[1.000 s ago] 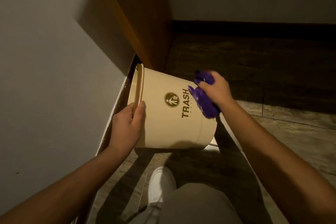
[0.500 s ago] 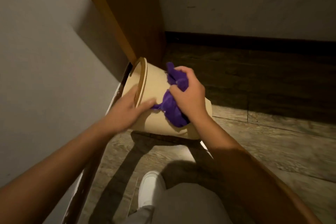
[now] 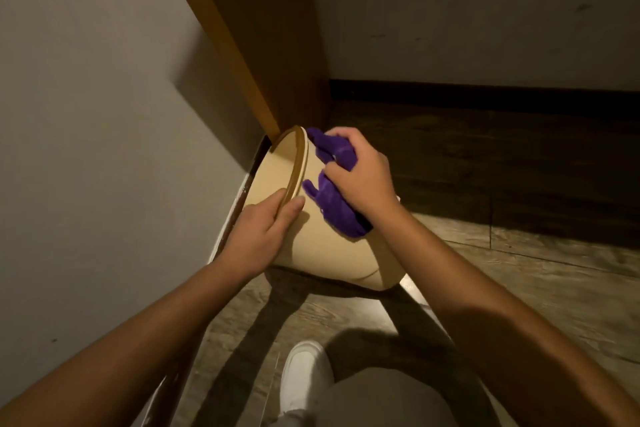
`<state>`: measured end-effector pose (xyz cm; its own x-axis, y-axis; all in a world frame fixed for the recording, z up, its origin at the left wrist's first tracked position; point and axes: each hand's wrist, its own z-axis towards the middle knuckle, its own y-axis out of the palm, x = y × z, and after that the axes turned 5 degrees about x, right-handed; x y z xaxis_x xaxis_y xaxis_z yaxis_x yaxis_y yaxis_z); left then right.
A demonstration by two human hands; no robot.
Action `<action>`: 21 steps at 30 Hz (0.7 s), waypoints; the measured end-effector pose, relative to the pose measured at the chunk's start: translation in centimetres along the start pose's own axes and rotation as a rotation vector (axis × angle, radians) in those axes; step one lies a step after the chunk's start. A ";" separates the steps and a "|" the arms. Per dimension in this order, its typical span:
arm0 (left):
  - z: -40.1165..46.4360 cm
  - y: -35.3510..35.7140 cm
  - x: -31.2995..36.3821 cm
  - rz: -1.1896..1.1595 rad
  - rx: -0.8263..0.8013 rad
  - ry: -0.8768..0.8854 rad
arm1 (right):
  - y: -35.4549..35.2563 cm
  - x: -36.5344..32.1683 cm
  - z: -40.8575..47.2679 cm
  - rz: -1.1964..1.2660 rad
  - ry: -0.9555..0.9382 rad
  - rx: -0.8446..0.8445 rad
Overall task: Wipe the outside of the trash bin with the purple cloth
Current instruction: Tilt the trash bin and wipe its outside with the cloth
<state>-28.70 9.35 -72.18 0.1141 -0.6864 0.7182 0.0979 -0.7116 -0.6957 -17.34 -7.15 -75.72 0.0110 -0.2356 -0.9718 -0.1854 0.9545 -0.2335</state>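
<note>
Gripping the trash bin (image 3: pixel 332 246) at its brown rim, left hand (image 3: pixel 259 236) fingers (image 3: pixel 292 210) curling over the edge at 9 o'clock. Clutching the bunched purple cloth (image 3: pixel 334 204), right hand (image 3: pixel 360 180) fingers closing tight on it, pressing it onto the bin's cream outer wall at 1 o'clock of the left hand. Tilting on its side, mouth facing 10 o'clock, base resting at 5 o'clock on the wood-plank floor (image 3: pixel 519 274). Standing behind: pale wall (image 3: pixel 86 114) at 9 o'clock, wooden panel (image 3: pixel 263 28) at 12, dark skirting (image 3: pixel 485 94) at 2. Showing below at 6 o'clock: white shoe (image 3: pixel 301 371).
</note>
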 end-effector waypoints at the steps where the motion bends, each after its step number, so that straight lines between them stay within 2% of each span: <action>1: 0.0 0.1 0.0 0.006 0.004 -0.005 | -0.2 1.3 -1.0 0.007 0.005 0.064; 4: 0.3 0.3 0.3 0.013 0.029 -0.001 | -3.0 5.4 -2.4 0.055 0.227 0.250; 6: 0.6 0.1 1.0 0.021 0.044 -0.005 | -5.2 7.4 -2.6 0.060 0.460 0.263; 7: 0.8 0.1 1.6 0.032 0.036 0.004 | -5.9 8.0 -2.8 0.066 0.518 0.263; 9: 1.4 0.5 3.2 0.084 0.019 0.045 | -5.7 6.9 -3.9 0.087 0.449 0.274; 12: 3.4 1.7 6.7 0.118 0.015 0.082 | -3.7 2.5 -5.6 0.066 0.071 0.268; 14: 4.5 1.5 7.5 0.007 -0.066 0.063 | -2.8 0.6 -6.0 0.031 -0.108 0.266; 16: 3.5 0.2 6.3 -0.073 -0.215 0.051 | -2.8 0.0 -5.1 0.047 -0.077 0.346; 17: 2.1 -0.3 5.0 -0.033 -0.252 0.056 | -3.1 0.0 -4.5 0.069 -0.014 0.392; 19: -1.2 -0.6 2.3 0.077 -0.201 0.065 | -3.4 0.3 -3.3 0.129 0.068 0.419; 21: -2.4 -0.2 1.2 0.035 -0.077 0.043 | -2.8 -0.1 -2.6 0.115 0.046 0.313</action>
<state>-30.96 8.34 -71.13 0.0732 -0.7157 0.6946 0.0184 -0.6953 -0.7184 -19.39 -10.31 -74.85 -0.0383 -0.1248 -0.9914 0.1283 0.9833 -0.1287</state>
